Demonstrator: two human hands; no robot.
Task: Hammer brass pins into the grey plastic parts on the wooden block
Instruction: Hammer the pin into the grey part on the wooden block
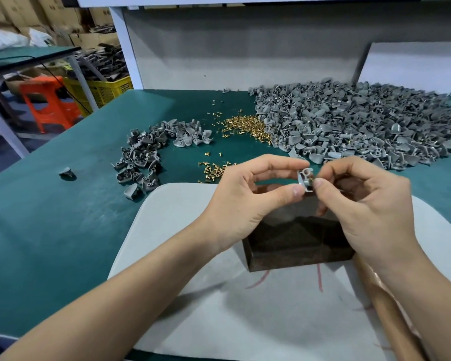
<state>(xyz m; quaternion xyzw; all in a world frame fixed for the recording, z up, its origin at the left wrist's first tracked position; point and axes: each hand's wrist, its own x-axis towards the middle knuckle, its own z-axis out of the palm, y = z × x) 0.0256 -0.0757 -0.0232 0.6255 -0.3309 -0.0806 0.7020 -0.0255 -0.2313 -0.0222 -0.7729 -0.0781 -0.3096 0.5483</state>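
While both forearms reach forward over a pale grey pad (pixel 193 295) on the green worktop (pixel 63 230), the two hands meet above a dark wooden block (pixel 292 243) that stands on this pad. Beside and partly under the right forearm lies a light brown handle (pixel 383 313); its head is hidden, so I cannot tell which tool it is.

The left hand (pixel 245 201) pinches one grey plastic part (pixel 304 178) between thumb and index finger and holds it over the far end of the block. The right hand (pixel 370 204) has its fingers curled and pinches a small brass pin (pixel 311 180) between thumb and index finger. The pin is right against the side of the part, but I cannot tell whether it already sits in a hole.

Just beyond the left hand, some loose pins (pixel 214 170) lie scattered on the worktop. Further beyond them is a bigger heap of brass pins (pixel 245 126). To the left of the left hand and beyond it lies a small heap of grey parts (pixel 141 157), with a single grey part (pixel 67 173) apart from it, further left. Beyond the right hand spreads a very large heap of grey parts (pixel 362 126), which reaches almost to the white back panel (pixel 245 48).

Far to the left, off the worktop, stand an orange stool (pixel 47 100) and a yellow crate (pixel 107 89).
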